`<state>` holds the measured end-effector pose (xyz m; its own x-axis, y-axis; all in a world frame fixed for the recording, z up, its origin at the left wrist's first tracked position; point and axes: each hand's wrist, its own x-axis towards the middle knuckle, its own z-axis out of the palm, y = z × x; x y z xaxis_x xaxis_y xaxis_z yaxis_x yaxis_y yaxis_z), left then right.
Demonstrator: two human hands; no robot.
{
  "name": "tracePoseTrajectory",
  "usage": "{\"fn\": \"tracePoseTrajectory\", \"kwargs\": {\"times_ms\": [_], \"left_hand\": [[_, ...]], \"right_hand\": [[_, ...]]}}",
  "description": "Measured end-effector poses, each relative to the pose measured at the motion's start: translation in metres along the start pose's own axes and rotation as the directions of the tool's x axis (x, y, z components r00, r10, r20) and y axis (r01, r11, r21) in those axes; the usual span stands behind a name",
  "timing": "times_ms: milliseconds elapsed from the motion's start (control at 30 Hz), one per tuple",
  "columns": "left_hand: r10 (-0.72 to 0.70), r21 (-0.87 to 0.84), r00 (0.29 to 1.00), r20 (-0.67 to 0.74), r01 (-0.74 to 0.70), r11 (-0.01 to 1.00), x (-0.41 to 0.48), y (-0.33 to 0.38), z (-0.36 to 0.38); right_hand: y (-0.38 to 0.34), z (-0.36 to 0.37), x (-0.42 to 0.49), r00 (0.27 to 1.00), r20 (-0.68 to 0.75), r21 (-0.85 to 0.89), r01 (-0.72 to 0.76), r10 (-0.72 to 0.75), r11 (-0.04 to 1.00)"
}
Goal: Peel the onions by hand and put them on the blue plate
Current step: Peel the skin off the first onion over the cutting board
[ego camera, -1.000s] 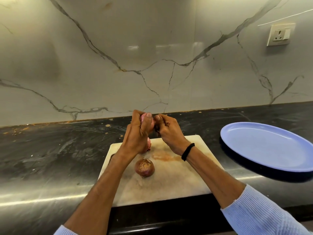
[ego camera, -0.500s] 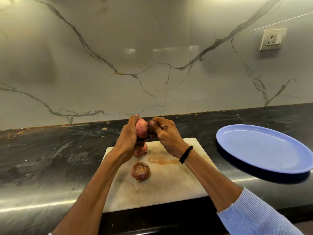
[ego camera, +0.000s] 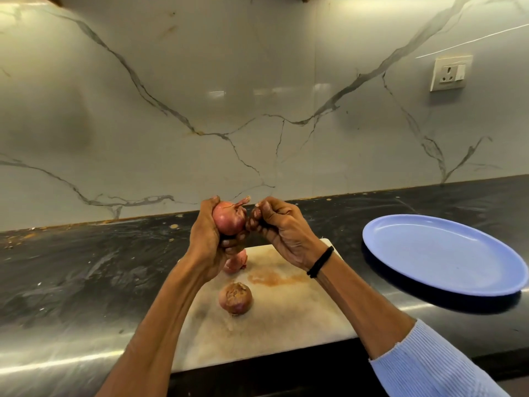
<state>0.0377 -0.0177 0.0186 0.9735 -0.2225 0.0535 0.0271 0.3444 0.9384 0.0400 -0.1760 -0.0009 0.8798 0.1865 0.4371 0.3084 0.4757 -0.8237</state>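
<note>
The left hand (ego camera: 209, 239) is gripping a red onion (ego camera: 229, 219) above the cutting board (ego camera: 286, 325), its fingers wrapping round and hiding the underside. The right hand (ego camera: 282, 227) is curling its fingers against the onion's side; whether they are pinching skin is unclear. A second onion (ego camera: 237, 262) is showing only partly behind the left hand. A third onion (ego camera: 235, 298) is sitting mid-board. The blue plate (ego camera: 440, 253) is lying to the right, dark countertop (ego camera: 86, 267) separating it from the board.

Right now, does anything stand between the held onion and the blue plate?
Nothing visible does. The pink-red round onion is gripped by the left hand; rightward, only the right hand and dark stone countertop lie before the blue oval plate.
</note>
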Motion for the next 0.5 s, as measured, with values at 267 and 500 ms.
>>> {"fn": "tracePoseTrajectory", "kwargs": {"times_ms": [267, 500], "left_hand": [[0.013, 0.029, 1.0, 0.006, -0.013, 0.999, -0.001, 0.003, -0.001], [0.042, 0.091, 0.998, -0.049, -0.038, 0.995, -0.002, 0.001, -0.001]], "right_hand": [[-0.004, -0.01, 0.001, 0.992, -0.127, -0.217, -0.015, -0.013, 0.976], [-0.006, -0.012, 0.002, 0.997, -0.035, -0.384, 0.047, -0.066, 0.922]]}}
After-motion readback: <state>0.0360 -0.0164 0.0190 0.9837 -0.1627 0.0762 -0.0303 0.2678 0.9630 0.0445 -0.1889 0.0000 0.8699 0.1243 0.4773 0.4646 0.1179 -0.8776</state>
